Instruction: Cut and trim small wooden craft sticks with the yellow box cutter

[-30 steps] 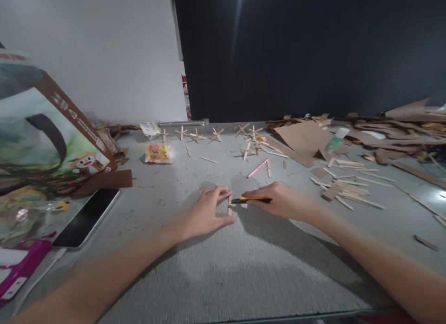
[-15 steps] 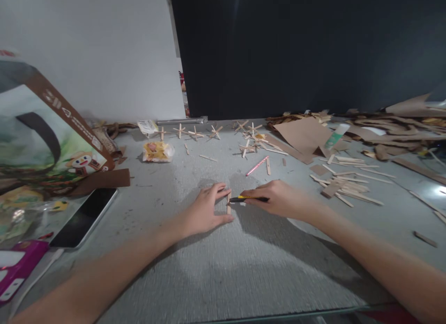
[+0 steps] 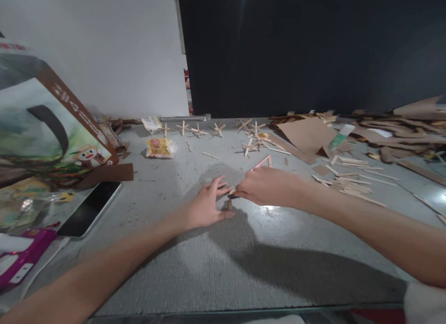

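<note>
My left hand [image 3: 211, 204] rests on the grey table with thumb and fingers at the two ends of a short wooden stick [image 3: 230, 204], pressing it down. From the right, my right hand [image 3: 261, 185] is closed around a yellow and black craft knife [image 3: 234, 194], most of which the fingers hide. The dark blade end lies over the stick. Just behind my right hand are a red-and-white striped pencil [image 3: 262, 162] and another small stick [image 3: 270, 162]. Star shapes made of crossed sticks [image 3: 218, 130] stand in a row farther back.
A phone [image 3: 89, 208], a magenta device [image 3: 26, 259] and a large printed bag [image 3: 45, 124] are at the left. A yellow snack packet [image 3: 160, 148] lies behind my left hand. Loose sticks [image 3: 355, 187], cardboard [image 3: 303, 135] and a glue stick [image 3: 341, 137] are at the right.
My right hand has moved left and forward, rolling over the knife so that it now hides the handle. The left hand stays around the stick. The view has shifted slightly.
</note>
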### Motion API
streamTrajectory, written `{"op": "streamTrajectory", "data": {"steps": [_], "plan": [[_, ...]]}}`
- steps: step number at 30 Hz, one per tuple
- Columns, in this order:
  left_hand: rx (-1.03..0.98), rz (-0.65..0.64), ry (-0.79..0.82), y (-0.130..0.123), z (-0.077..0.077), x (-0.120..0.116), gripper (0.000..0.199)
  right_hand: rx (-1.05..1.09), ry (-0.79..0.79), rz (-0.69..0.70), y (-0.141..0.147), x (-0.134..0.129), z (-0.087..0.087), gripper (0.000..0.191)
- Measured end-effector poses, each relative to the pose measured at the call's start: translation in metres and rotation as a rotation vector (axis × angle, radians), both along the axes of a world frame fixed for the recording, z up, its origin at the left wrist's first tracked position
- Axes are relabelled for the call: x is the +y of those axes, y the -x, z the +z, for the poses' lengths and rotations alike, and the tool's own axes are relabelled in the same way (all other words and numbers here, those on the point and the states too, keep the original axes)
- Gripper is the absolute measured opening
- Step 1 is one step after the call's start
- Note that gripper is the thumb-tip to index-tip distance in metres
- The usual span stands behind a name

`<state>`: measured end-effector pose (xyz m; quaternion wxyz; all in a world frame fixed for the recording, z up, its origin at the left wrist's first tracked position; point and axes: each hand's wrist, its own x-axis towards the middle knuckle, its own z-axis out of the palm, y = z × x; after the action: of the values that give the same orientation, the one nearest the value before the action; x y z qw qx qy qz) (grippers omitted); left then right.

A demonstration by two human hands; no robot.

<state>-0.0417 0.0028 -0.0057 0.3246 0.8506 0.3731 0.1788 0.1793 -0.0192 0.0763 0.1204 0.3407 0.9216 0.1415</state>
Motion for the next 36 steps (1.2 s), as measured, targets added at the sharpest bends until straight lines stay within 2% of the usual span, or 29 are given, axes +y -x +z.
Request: {"op": "streamTrajectory", "data": {"steps": [7,12,14,16,18,21,24,26,29,31,36], "plan": [[0.007,-0.024,-0.037,0.003,-0.003,0.000,0.109,-0.048,0.000,-0.078,0.015,0.000,0.009,0.020],[0.083,0.096,-0.110,0.000,-0.004,-0.008,0.113,0.015,0.047,-0.147,0.023,-0.005,0.014,0.021],[0.103,0.045,-0.119,0.000,-0.002,-0.003,0.108,0.030,0.052,-0.156,0.024,-0.006,0.015,0.023],[0.144,-0.073,-0.090,0.002,0.001,0.008,0.104,0.024,0.045,-0.151,0.024,-0.007,0.015,0.024],[0.188,-0.156,-0.037,0.005,0.005,0.021,0.110,0.011,0.040,-0.145,0.024,-0.007,0.016,0.022],[0.218,-0.198,-0.002,0.008,0.009,0.032,0.107,-0.003,0.039,-0.121,0.024,-0.004,0.017,0.019],[0.211,-0.110,-0.027,0.005,0.009,0.023,0.099,-0.034,0.079,-0.137,0.025,-0.002,0.019,0.016],[0.193,0.011,-0.085,0.002,0.006,0.011,0.079,-0.057,0.117,-0.169,0.026,-0.002,0.020,0.019],[0.156,0.025,-0.191,-0.001,0.001,-0.001,0.057,-0.055,0.120,-0.183,0.028,-0.004,0.023,0.022],[0.149,0.030,-0.186,-0.001,-0.001,-0.001,0.055,-0.045,0.112,-0.175,0.029,-0.005,0.024,0.023],[0.163,-0.021,-0.048,0.006,0.003,0.008,0.075,-0.044,0.118,-0.163,0.027,0.000,0.025,0.016]]}}
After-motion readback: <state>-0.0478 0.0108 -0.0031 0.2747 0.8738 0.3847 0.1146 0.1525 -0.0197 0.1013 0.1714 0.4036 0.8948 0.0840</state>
